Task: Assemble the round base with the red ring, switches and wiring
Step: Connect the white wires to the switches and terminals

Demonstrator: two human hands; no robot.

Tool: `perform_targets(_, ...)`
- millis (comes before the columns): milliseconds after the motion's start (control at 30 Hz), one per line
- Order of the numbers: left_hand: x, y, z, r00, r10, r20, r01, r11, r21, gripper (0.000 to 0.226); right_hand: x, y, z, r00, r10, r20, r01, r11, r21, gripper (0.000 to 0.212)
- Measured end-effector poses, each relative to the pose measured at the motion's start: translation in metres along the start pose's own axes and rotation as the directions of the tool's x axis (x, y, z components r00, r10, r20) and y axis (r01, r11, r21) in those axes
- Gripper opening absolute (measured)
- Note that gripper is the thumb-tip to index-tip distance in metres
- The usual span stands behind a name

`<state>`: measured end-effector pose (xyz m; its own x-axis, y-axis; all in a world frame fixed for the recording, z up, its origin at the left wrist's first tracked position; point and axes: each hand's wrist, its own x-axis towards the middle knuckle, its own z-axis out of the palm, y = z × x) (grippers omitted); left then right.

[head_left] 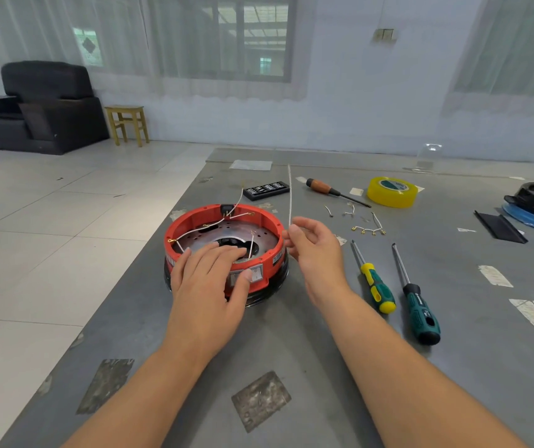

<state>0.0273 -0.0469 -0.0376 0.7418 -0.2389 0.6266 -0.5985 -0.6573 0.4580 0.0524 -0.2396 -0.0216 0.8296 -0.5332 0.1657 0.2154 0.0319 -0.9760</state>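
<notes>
Head view shows your left hand (209,279) lying flat over the near rim of the round base (225,250), fingers straight and reaching onto the metal plate (227,232) inside, thumb pressed beside the switches (252,273) on the near wall of the red ring (272,227). That base sits on the grey table (324,350), left of centre, near its left edge. Thin white wires (191,234) with small ring terminals cross the inside of the ring.

Your right hand (314,247) is raised just right of the base, pinching a long white wire (290,195) between thumb and forefinger; the wire stands nearly upright above the hand.

To the right of that hand lie two screwdrivers, one with a green-and-yellow handle (377,289) and one with a dark green handle (419,310). Farther off you have loose wire pieces with brass terminals (367,226), a wooden-handled screwdriver (327,189), a yellow tape roll (391,191) and a black bit case (267,190).
</notes>
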Motion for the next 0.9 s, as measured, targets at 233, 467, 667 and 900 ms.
perform_targets(233,0.005,-0.006,-0.004,0.996,-0.038,-0.084,0.036,0.999,-0.022,0.037,-0.023,-0.018,0.029,0.976,-0.12,0.184,0.117,0.993,0.025,0.008)
perform_targets(467,0.006,-0.007,-0.004,0.987,-0.061,-0.145,0.055,0.997,-0.051,0.025,-0.042,-0.02,0.047,0.972,-0.084,0.218,0.063,0.993,0.101,0.01)
perform_targets(667,0.007,-0.005,-0.002,0.979,-0.021,-0.204,0.027,0.999,0.028,0.019,-0.048,-0.011,0.051,0.977,-0.124,0.174,0.132,0.991,-0.034,0.009)
perform_targets(900,0.008,-0.005,-0.003,0.965,-0.015,-0.261,0.029,0.998,0.047,0.015,-0.049,-0.01,0.052,0.969,-0.117,0.22,0.134,0.989,-0.065,0.009)
